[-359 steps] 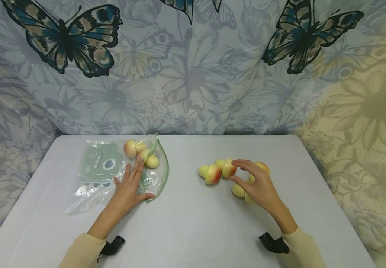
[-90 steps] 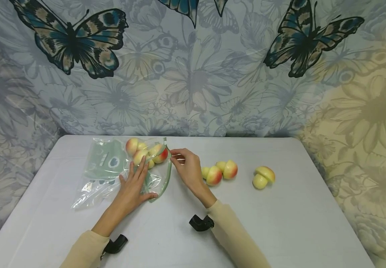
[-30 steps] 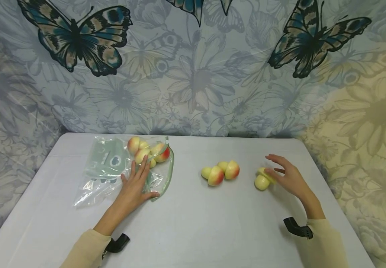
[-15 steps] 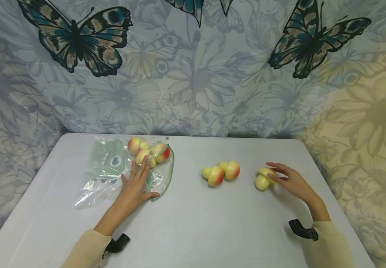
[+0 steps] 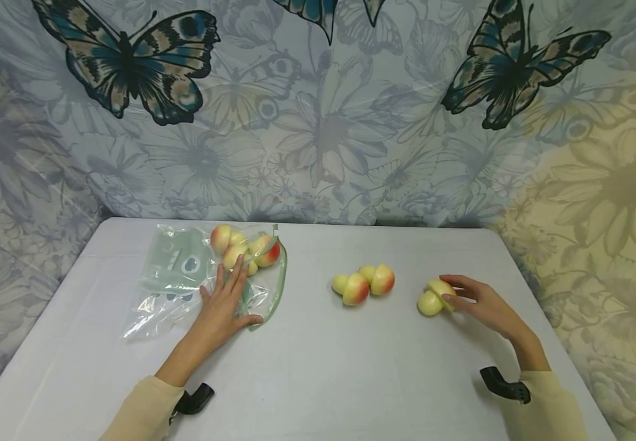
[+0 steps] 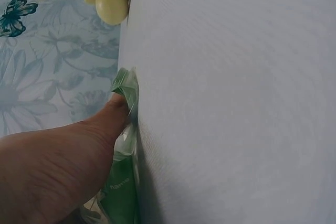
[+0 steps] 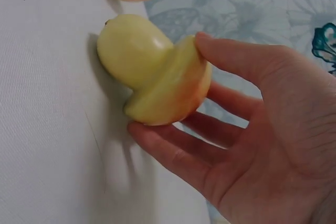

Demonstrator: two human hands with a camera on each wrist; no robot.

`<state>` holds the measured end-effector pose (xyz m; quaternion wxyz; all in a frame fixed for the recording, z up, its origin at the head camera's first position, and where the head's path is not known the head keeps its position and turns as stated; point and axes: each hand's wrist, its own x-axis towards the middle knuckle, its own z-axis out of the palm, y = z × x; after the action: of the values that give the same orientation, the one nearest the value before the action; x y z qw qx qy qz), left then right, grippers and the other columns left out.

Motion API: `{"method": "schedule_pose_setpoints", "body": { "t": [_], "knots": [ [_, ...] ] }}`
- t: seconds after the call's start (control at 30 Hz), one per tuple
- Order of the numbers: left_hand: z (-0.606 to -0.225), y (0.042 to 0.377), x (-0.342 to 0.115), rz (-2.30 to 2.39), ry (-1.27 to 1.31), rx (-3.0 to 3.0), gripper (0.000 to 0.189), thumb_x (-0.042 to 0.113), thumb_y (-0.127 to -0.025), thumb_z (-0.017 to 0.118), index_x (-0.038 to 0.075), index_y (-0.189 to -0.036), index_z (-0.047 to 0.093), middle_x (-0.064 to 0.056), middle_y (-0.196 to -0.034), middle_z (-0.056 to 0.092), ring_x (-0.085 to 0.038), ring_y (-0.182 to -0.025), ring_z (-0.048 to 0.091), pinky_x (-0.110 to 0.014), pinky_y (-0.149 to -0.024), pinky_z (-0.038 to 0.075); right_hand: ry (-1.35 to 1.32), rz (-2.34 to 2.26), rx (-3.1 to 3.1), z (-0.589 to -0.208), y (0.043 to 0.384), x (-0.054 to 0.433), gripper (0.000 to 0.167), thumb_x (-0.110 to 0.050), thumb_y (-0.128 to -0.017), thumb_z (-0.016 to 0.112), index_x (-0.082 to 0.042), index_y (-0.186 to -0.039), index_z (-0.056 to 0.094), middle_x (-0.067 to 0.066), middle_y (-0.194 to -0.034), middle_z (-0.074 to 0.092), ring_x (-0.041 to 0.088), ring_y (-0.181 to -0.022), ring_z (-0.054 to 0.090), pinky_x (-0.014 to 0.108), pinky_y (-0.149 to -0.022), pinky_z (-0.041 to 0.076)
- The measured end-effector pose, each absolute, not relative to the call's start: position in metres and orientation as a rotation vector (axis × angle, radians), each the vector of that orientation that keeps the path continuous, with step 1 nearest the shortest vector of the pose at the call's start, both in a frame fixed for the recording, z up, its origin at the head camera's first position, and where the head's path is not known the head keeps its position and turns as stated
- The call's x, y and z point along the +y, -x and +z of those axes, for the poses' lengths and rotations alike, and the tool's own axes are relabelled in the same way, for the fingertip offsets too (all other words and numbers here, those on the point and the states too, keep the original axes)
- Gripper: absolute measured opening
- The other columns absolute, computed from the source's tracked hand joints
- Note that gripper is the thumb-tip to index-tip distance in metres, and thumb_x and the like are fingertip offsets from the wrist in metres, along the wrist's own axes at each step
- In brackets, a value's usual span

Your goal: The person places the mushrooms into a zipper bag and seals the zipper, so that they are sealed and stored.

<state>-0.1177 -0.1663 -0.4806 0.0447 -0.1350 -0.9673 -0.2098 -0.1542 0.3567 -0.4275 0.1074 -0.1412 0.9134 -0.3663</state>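
My left hand [image 5: 220, 312] rests with spread fingers on a clear plastic bag [image 5: 155, 318] with green trim. Several yellow toy mushrooms [image 5: 220, 239] with red-tinged caps lie inside its right part. At the right of the table, my right hand [image 5: 480, 303] grips the cap of another toy mushroom [image 5: 431, 302] between thumb and fingers. In the right wrist view, this mushroom [image 7: 136, 51] tilts with its pale stem pointing up-left. The left wrist view shows my thumb [image 6: 107, 121] on the bag's green edge [image 6: 126, 83].
Two more toy mushrooms, a front one [image 5: 355, 289] and a rear one [image 5: 382, 280], lie together on the white table [image 5: 318, 380] between my hands. A butterfly-patterned cloth [image 5: 323, 122] hangs behind the table's far edge.
Over the earlier frames, mushrooms went from the table's right side into the bag. My right hand then moved from the bag to the rightmost mushroom and took its cap. My left hand stayed.
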Motion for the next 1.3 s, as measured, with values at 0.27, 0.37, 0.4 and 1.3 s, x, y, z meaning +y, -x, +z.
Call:
{"method": "schedule_pose_setpoints", "body": {
  "t": [0.27,0.37,0.4,1.3],
  "knots": [
    [-0.480,0.119,-0.165,-0.651,0.408,-2.965,0.110,0.045,-0.071,0.083,-0.002,-0.153,0.025,-0.005,-0.165,-0.001,-0.053,-0.144,0.002,-0.086,-0.092,0.011,0.332,-1.070,2.742,-0.427,0.152,0.358,0.052,-0.029,-0.098,0.061,-0.006,-0.143,0.049,0.018,-0.139,0.053,0.031,-0.119,0.056,0.025,-0.083,0.048],
    [-0.480,0.119,-0.165,-0.648,0.409,-2.963,0.111,0.045,-0.071,0.083,-0.002,-0.153,0.025,-0.006,-0.165,0.000,-0.053,-0.144,0.002,-0.086,-0.092,0.011,0.304,-1.092,2.770,-0.423,0.153,0.357,0.053,-0.028,-0.098,0.061,-0.004,-0.143,0.048,0.021,-0.140,0.051,0.040,-0.121,0.054,0.021,-0.083,0.045],
    [-0.480,0.119,-0.164,-0.647,0.409,-2.963,0.111,0.046,-0.071,0.083,-0.002,-0.153,0.025,-0.007,-0.165,0.000,-0.053,-0.144,0.002,-0.086,-0.092,0.011,0.293,-1.100,2.781,-0.422,0.153,0.356,0.053,-0.028,-0.097,0.062,-0.004,-0.143,0.048,0.021,-0.140,0.051,0.036,-0.121,0.055,0.019,-0.083,0.044],
    [-0.478,0.116,-0.165,-0.668,0.411,-2.946,0.112,0.044,-0.071,0.083,-0.001,-0.154,0.022,-0.007,-0.165,0.001,-0.052,-0.144,0.001,-0.086,-0.092,0.012,0.088,-1.654,2.948,-0.392,0.153,0.300,0.050,-0.023,-0.094,0.067,-0.002,-0.138,0.054,-0.003,-0.131,0.057,-0.008,-0.104,0.054,0.009,-0.076,0.050]
  ]
}}
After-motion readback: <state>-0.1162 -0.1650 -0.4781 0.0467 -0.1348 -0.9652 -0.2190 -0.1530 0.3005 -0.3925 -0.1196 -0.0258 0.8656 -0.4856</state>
